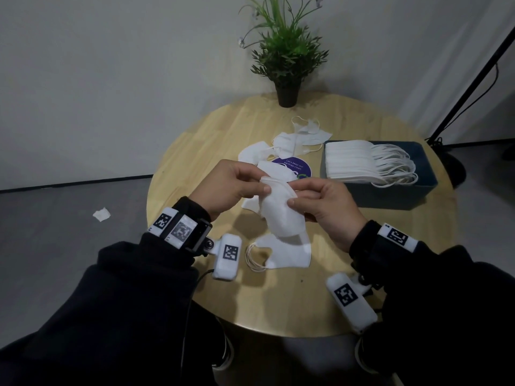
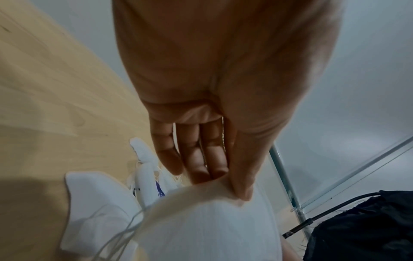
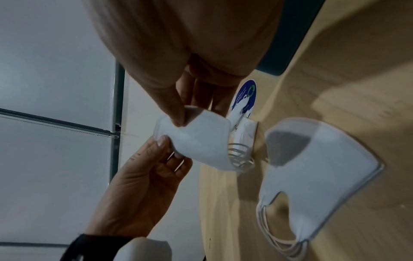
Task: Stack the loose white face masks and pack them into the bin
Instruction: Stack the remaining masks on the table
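Bare table (image 1: pixel 278 302) lies open near the person; loose masks (image 1: pixel 292 140) and bin (image 1: pixel 390 196) crowd beyond.

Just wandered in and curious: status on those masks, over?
Left hand and right hand both pinch one white mask above the table. Bin part-filled. More masks still loose. Nothing blocking.

A round, light wooden surface (image 1: pixel 362 129) fills the middle of the head view. At its far edge, top centre, a green potted plant (image 1: pixel 285 55) stands in a dark pot. A round purple sticker (image 1: pixel 295 164) lies near the surface's centre. A black stand pole (image 1: pixel 473 76) slants down the right side, and a scrap of white paper (image 1: pixel 101 214) lies on the grey floor at left.
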{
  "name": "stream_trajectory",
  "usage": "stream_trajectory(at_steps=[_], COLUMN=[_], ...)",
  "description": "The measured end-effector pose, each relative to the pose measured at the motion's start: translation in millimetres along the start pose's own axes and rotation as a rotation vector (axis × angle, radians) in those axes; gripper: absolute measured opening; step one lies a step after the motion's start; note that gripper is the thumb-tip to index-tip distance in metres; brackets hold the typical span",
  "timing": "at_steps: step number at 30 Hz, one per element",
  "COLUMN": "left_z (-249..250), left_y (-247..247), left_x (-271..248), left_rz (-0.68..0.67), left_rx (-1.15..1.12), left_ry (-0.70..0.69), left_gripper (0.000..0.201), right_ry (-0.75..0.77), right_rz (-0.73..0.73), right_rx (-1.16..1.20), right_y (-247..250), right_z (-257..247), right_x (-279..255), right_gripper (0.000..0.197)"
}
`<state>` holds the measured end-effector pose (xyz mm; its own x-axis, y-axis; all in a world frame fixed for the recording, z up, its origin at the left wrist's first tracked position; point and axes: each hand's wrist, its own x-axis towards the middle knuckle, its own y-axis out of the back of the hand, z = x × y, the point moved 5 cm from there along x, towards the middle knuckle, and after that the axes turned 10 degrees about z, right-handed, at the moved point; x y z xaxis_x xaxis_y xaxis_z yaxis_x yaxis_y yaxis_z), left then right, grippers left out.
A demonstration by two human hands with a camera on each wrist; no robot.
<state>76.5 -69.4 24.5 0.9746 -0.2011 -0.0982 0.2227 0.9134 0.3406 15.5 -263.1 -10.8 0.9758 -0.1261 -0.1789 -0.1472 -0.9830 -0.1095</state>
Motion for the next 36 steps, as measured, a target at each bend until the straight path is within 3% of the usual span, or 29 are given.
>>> stream_trajectory(at_steps=[6,16,30,36], left_z=[-0.2,-3.2,-0.2,-0.2], left_y=[2.7,3.0,4.9,6.2], left_x=[0.7,2.4,0.5,0.4], left_rz=[0.042,0.071,0.104,0.102], left_rx=[-0.012,0.018,0.042,0.053], left_ry=[0.017,0.011,0.005,0.000], left_gripper=[0.008,0.007,0.004,0.004], right_ry=[-0.055,-0.076,-0.095,-0.100], right_rz=[0.113,0.095,0.090,0.079], right_rx=[-0.021,-0.046,-0.066,-0.070], right_y=[7.4,7.0,7.2,5.5], right_z=[7.0,7.0,9.7,9.7], right_x=[4.5,2.7,3.5,2.0], right_gripper=[0.013,0.006,0.011,0.002])
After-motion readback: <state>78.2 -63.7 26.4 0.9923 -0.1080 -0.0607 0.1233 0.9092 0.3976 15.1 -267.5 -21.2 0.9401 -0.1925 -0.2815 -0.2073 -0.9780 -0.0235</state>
